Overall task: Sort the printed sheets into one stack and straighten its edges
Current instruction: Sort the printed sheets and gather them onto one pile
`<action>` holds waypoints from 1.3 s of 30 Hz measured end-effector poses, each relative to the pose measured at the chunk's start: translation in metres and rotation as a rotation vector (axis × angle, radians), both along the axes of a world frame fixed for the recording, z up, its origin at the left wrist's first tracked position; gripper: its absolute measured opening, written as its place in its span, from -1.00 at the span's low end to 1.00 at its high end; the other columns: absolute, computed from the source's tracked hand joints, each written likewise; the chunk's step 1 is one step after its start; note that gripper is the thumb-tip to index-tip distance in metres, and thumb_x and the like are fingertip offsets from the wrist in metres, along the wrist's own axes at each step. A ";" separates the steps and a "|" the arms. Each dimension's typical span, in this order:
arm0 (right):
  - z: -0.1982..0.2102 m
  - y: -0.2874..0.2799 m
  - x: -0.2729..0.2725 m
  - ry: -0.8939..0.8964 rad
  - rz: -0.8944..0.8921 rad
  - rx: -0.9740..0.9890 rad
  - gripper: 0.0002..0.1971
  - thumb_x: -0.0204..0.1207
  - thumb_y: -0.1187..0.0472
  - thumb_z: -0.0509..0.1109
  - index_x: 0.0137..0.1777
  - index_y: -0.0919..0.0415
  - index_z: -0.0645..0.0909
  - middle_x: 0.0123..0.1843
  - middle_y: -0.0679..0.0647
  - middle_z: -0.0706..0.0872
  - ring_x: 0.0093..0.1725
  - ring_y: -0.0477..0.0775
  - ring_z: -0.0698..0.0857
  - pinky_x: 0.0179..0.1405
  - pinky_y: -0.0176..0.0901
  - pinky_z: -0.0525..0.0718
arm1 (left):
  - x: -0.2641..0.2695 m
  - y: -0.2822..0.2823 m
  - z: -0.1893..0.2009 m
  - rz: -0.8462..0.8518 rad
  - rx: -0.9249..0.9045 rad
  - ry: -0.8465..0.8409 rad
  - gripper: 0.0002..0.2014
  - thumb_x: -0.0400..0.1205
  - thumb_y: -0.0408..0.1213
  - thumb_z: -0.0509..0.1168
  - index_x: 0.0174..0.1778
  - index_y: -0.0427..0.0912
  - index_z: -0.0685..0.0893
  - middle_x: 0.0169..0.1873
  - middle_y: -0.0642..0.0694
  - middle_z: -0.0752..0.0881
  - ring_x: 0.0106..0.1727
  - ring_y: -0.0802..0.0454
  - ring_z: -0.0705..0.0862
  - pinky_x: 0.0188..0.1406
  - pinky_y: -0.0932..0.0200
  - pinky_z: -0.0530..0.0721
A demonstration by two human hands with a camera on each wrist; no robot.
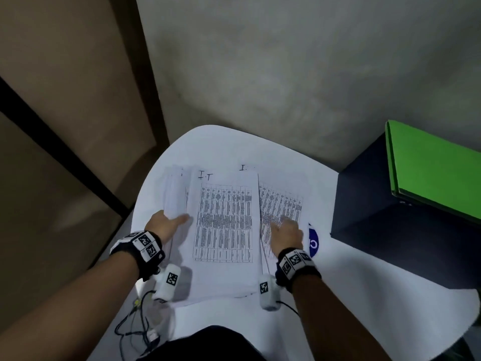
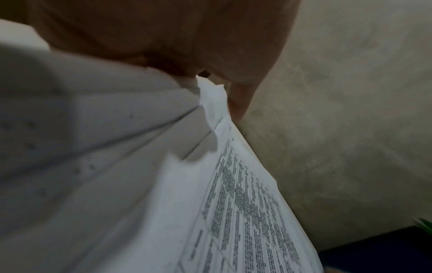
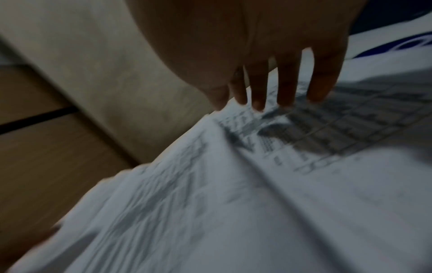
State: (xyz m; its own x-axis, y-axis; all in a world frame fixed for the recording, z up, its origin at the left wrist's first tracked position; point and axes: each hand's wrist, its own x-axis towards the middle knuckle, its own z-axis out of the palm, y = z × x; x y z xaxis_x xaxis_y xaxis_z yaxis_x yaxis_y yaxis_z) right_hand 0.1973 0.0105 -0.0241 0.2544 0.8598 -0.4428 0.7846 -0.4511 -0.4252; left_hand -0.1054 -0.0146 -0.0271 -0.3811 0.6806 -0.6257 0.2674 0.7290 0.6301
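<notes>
Stack of printed sheets [image 1: 225, 230] lies mid white tabletop [image 1: 216, 149], edges fanned unevenly. Left hand [image 1: 166, 225] grips stack's left edge, thumb on top. Right hand [image 1: 286, 234] rests with straight, spread fingers [image 3: 286, 86] on a printed sheet [image 1: 282, 204] protruding right of the stack. Green folder [image 1: 437, 170] well right of it.

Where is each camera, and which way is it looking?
Head: on the person's head, looking down at the white table, printed sheets, both forearms, left hand and right hand.
Left wrist: looks along the palm gripping the sheets' edge, toward the wall.
Right wrist: looks along straight fingers resting on a printed sheet.
All three views share the printed sheets.
</notes>
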 end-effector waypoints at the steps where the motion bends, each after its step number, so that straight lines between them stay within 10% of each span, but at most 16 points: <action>1: -0.002 0.003 0.013 -0.079 -0.076 -0.017 -0.42 0.69 -0.06 0.25 0.64 0.19 0.32 0.63 0.15 0.37 0.59 0.33 0.36 0.51 0.25 0.45 | 0.002 -0.001 -0.002 -0.032 -0.007 0.050 -0.47 0.58 -0.08 0.50 0.32 -0.34 0.56 0.13 -0.19 0.67 0.29 -0.27 0.66 0.16 0.05 0.55; 7: -0.014 0.009 0.047 -0.085 -0.197 -0.103 -0.20 0.60 0.02 0.43 0.67 0.41 0.14 0.61 0.34 0.38 0.57 0.36 0.41 0.53 0.15 0.45 | 0.002 -0.003 -0.006 -0.095 -0.031 0.143 -0.46 0.57 -0.13 0.51 0.31 -0.40 0.52 0.19 -0.33 0.66 0.23 -0.30 0.63 0.20 -0.08 0.57; 19: 0.031 0.010 0.051 0.034 -0.389 0.244 -0.86 0.69 0.24 0.27 0.20 0.23 0.52 0.03 0.21 0.66 0.05 0.35 0.71 0.06 0.13 0.73 | -0.001 -0.005 -0.002 -0.106 -0.049 0.159 -0.40 0.60 -0.13 0.48 0.43 -0.39 0.46 0.34 -0.33 0.61 0.36 -0.30 0.58 0.34 -0.12 0.54; 27: 0.133 0.010 0.086 0.401 -0.418 0.779 -0.79 0.51 0.32 0.54 0.05 0.25 0.58 -0.18 0.11 0.82 -0.32 -0.14 0.77 -0.27 -0.28 0.70 | 0.001 -0.009 0.002 -0.122 -0.038 0.158 -0.43 0.59 -0.12 0.49 0.37 -0.39 0.49 0.26 -0.33 0.64 0.29 -0.29 0.60 0.27 -0.08 0.55; 29: 0.135 0.008 0.081 0.555 -0.405 0.718 -0.79 0.50 0.36 0.55 0.03 0.29 0.58 -0.26 -0.07 0.82 -0.39 -0.31 0.75 -0.37 -0.41 0.70 | 0.002 -0.011 0.002 -0.134 -0.044 0.146 -0.41 0.58 -0.10 0.49 0.39 -0.38 0.48 0.28 -0.32 0.64 0.30 -0.29 0.61 0.26 -0.08 0.56; 32: 0.111 0.006 0.053 0.624 -0.365 0.467 -0.80 0.40 0.30 0.64 -0.16 0.27 0.64 -0.25 0.08 0.79 -0.28 0.04 0.75 -0.25 -0.13 0.72 | 0.004 -0.010 0.003 -0.172 -0.054 0.128 -0.48 0.60 -0.03 0.46 0.26 -0.36 0.50 0.17 -0.30 0.66 0.21 -0.26 0.64 0.09 -0.02 0.55; 36: 0.059 -0.003 0.005 0.587 -0.301 0.212 -0.70 0.30 0.24 0.71 -0.38 0.16 0.59 -0.46 -0.09 0.71 -0.38 0.03 0.67 -0.44 -0.36 0.58 | 0.003 -0.004 0.004 -0.038 -0.036 0.002 -0.29 0.76 0.20 -0.03 0.55 -0.38 0.43 0.49 -0.36 0.53 0.48 -0.29 0.52 0.47 -0.07 0.44; 39: 0.028 -0.014 -0.029 0.495 -0.216 0.070 -0.73 0.31 0.15 0.72 -0.14 0.22 0.71 -0.17 0.03 0.83 -0.25 0.00 0.76 -0.39 -0.34 0.63 | 0.003 -0.001 0.003 0.134 -0.051 -0.153 -0.09 0.65 0.42 -0.20 0.66 -0.27 0.33 0.61 -0.31 0.41 0.58 -0.30 0.42 0.60 -0.19 0.33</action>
State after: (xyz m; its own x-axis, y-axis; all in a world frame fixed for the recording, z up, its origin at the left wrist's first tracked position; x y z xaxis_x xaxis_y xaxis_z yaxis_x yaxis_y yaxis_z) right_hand 0.1686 -0.0035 0.0035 0.2039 0.8428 -0.4981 0.3761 -0.5372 -0.7550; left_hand -0.1023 -0.0157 -0.0244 -0.3642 0.5961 -0.7156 0.0703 0.7838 0.6171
